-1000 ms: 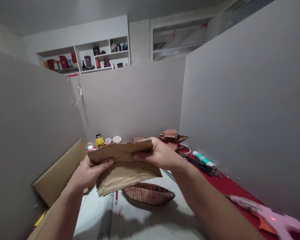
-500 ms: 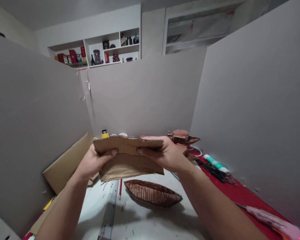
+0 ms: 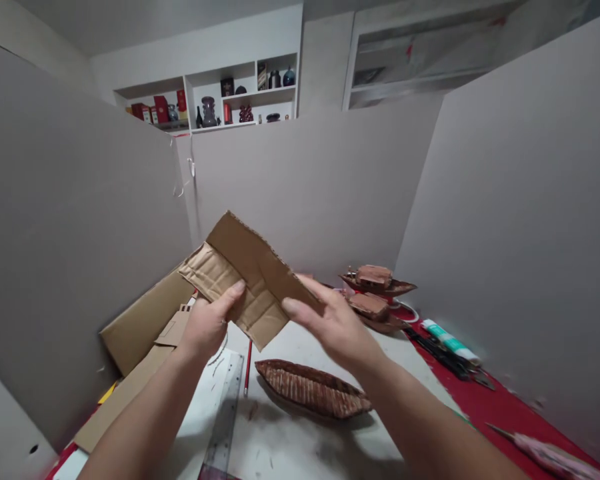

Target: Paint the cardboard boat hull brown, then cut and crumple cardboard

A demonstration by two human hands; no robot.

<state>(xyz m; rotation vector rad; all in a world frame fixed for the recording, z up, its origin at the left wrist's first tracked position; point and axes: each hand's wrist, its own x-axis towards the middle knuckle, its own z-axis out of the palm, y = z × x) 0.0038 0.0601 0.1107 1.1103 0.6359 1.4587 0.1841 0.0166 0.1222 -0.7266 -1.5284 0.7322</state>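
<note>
Between my two hands, a creased piece of brown cardboard (image 3: 253, 267) is held up above the table, tilted with one corner pointing up and left. My left hand (image 3: 211, 323) grips its lower left edge, thumb pressed on the near face. My right hand (image 3: 333, 320) pinches the right end, with the thumb in front and the fingers partly hidden behind. Below lies a brown boat hull (image 3: 313, 390) with a ribbed inside, resting on the white surface. A red pencil (image 3: 249, 370) and a clear ruler (image 3: 223, 413) lie left of the hull.
Two finished-looking model boats with cabins, one behind (image 3: 377, 279) the other (image 3: 373, 310), stand at the back right. On the red cloth (image 3: 475, 397) lie a white-and-green tube (image 3: 450, 340), black tools and a pink-handled tool (image 3: 555, 457). Cardboard sheets (image 3: 145, 327) lean at left; grey partitions surround the table.
The cardboard has turned from lying nearly level, edge towards me, to a slanted pose showing its broad creased face. My left hand moved right and lower along it. The view shifted slightly.
</note>
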